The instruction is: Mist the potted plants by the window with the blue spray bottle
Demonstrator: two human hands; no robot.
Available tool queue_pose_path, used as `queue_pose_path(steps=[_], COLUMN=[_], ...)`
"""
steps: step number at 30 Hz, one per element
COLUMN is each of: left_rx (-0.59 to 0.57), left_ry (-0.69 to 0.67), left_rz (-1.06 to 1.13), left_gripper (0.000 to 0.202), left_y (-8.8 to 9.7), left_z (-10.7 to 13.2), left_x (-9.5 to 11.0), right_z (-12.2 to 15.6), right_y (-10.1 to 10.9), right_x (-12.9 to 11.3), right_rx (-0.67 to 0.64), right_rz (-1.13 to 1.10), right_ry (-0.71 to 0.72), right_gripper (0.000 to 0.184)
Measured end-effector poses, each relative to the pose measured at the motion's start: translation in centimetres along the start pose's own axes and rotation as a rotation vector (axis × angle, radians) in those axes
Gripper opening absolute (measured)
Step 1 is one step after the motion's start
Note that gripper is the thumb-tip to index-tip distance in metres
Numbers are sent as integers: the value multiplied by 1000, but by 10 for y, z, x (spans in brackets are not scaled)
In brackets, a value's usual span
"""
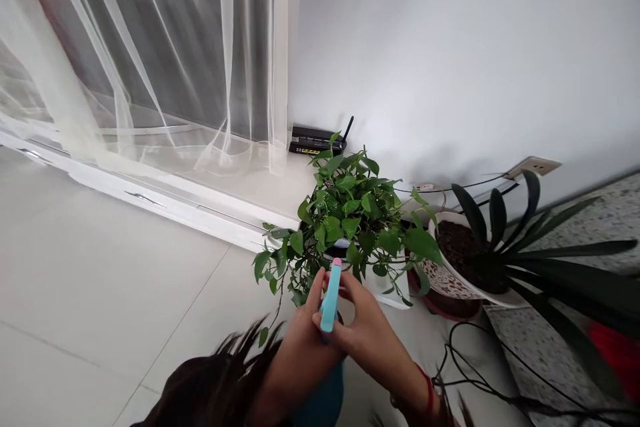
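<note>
Both my hands are wrapped round a spray bottle with a light-blue head (331, 300) and a pink nozzle pointing away from me. My left hand (303, 328) closes on it from the left. From the right, my right hand (366, 321) grips it, fingers curled near the head. Below my wrists a darker blue rounded shape, seemingly the bottle's body (323, 400), partly shows. Just beyond the nozzle stands a bushy green trailing plant (350, 203), with pale specks on some leaves. Its pot is mostly hidden by foliage.
A black router (317, 140) sits behind the plant against the wall. To the right is a patterned pot (453, 278) with a long-leaved plant. Black cables (470, 373) lie on the floor, and a wall socket (534, 167) is above. Sheer curtains (120, 67) hang at left.
</note>
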State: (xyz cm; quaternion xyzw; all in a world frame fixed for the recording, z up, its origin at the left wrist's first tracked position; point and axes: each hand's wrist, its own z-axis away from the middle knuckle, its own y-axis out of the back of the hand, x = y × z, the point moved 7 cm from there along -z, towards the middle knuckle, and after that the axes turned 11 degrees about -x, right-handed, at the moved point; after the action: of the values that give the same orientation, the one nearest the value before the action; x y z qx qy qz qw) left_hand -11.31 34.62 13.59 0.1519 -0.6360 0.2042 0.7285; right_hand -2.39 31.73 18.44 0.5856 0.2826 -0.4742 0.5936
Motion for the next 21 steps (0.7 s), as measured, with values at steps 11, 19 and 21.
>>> queue_pose_path(steps=[11, 19, 21], left_rx=[7, -10, -9], left_ry=[30, 191, 184], left_rz=[-90, -237, -210], left_gripper=[66, 93, 97], left_y=[4, 7, 9], left_z=[-27, -23, -22], left_x=[54, 55, 54], right_z=[-15, -18, -19], right_y=[24, 30, 28], right_x=[-16, -20, -23], right_rx=[71, 27, 22], right_rz=[-98, -125, -123], right_ry=[30, 60, 62], right_gripper=[32, 28, 27])
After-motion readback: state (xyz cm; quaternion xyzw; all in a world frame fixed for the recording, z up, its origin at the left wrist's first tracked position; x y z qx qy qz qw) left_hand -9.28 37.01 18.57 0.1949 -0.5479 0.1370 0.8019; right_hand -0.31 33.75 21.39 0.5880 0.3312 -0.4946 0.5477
